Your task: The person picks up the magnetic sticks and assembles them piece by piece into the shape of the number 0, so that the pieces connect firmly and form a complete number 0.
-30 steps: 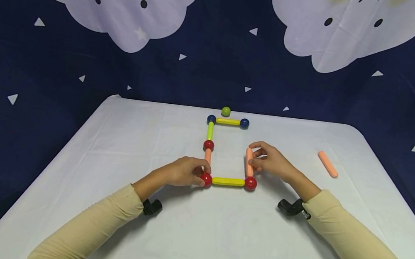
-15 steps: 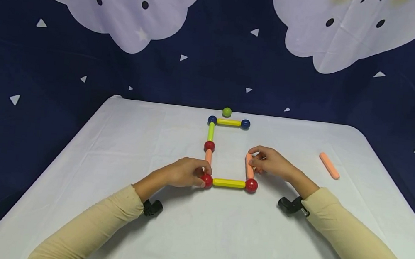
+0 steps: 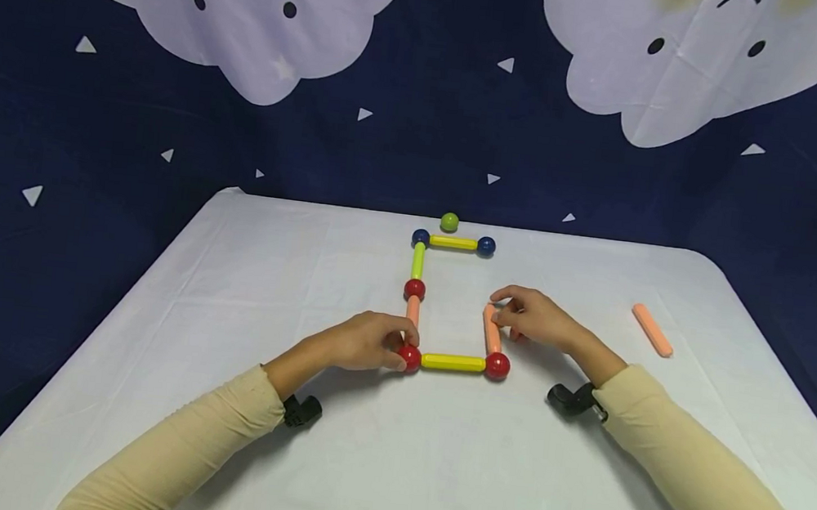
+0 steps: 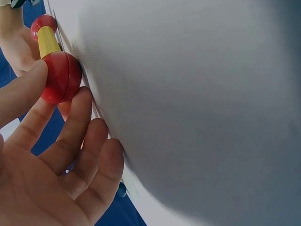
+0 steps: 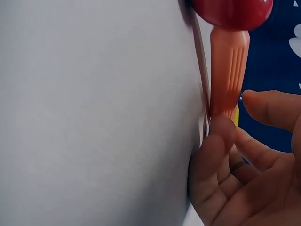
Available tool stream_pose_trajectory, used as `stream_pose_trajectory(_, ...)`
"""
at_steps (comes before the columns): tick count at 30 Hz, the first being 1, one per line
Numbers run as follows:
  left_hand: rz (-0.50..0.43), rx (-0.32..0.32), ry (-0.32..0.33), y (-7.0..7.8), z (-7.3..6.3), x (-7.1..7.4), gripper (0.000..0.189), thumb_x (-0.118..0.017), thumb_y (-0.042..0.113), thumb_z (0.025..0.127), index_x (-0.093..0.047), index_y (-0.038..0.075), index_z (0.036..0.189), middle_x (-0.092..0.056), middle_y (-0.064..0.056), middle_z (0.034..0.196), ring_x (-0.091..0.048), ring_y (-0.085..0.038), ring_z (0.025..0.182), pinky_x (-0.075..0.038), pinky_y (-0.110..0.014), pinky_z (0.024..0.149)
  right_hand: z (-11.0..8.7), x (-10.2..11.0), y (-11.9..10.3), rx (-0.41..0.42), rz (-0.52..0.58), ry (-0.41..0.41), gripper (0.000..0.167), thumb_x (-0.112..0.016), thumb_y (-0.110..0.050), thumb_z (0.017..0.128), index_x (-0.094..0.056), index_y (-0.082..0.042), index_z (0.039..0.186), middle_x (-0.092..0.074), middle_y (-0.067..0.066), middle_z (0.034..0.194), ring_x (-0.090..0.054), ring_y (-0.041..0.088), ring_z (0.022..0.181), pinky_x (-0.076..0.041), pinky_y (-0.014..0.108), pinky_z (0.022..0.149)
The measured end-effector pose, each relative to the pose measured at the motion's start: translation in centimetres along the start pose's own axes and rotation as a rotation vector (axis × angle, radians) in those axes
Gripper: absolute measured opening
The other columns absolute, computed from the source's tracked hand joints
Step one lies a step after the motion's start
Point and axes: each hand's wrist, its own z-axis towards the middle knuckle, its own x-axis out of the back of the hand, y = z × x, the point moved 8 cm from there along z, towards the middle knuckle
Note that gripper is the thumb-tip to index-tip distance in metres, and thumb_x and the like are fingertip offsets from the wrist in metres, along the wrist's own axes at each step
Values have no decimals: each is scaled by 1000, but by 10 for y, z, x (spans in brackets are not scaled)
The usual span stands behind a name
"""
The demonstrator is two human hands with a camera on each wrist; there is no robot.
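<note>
My left hand (image 3: 368, 341) pinches the red ball (image 4: 61, 77) at the near left corner of a ball-and-rod figure, thumb on one side and fingertips on the other. A yellow rod (image 3: 453, 363) joins it to a second red ball (image 3: 497, 367). From that ball an orange rod (image 3: 492, 329) extends away, leaning slightly left. My right hand (image 3: 537, 317) holds this rod near its far end, fingertips at its tip and thumb beside it. On the left side, another orange rod (image 3: 413, 311), a red ball (image 3: 415, 289) and a lime rod (image 3: 418, 262) run back to a blue ball (image 3: 421, 238).
A yellow rod (image 3: 453, 243) links the back blue ball to another blue ball (image 3: 486, 247). Behind them lies a loose green ball (image 3: 449, 222) near the table's far edge. A spare orange rod (image 3: 652, 330) lies at right on the white-covered table (image 3: 388, 466).
My right hand has shifted slightly towards me, and the orange rod's far end has come down from its steeper stance. My left hand keeps its place on the red ball.
</note>
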Motion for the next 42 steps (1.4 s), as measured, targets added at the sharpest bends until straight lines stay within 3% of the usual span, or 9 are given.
stream_pose_trajectory(7,0,4,-3,0,-2,1,21,-74,17,88,-65,23,107,-68,2,97,-57,-14,88,-45,-27,76,17,20,-7,13,-117,103,43,-58,-16,96,-53,-2,136,-65,15,96,-55,16,67,-46,27,61)
stream_pose_trajectory(15,-6,23,2,-6,-6,0,22,-75,16,88,-65,22,107,-68,2,96,-57,-14,86,-46,-26,74,66,55,-36,49,-233,320,41,-58,-15,95,-57,-2,133,-67,21,107,-60,27,85,-46,32,70)
stream_pose_trajectory(26,2,32,-2,-6,-8,0,23,-75,16,87,-65,22,106,-69,3,96,-58,-13,86,-46,-26,74,115,62,-48,-29,-259,457,39,-54,-13,94,-58,-4,132,-61,20,123,-57,35,112,-45,49,100)
stream_pose_trajectory(29,0,34,4,-7,-8,2,23,-76,15,87,-65,21,106,-69,2,96,-57,-13,86,-46,-26,75,128,53,-51,-45,-272,447,40,-55,-15,95,-57,-7,134,-60,19,129,-55,35,119,-44,48,104)
stream_pose_trajectory(35,-19,2,1,-6,-6,-2,23,-75,15,88,-65,20,108,-69,2,97,-58,-12,88,-47,-26,77,142,34,-56,-52,-408,336,49,-54,-14,95,-49,-15,144,-49,19,144,-43,37,130,-38,52,110)
stream_pose_trajectory(42,7,-16,4,-1,-2,0,23,-75,14,88,-66,21,108,-69,2,96,-58,-13,88,-47,-28,78,147,33,-54,-85,-481,220,57,-46,-23,100,-32,-24,155,-24,17,163,-24,42,146,-20,61,118)
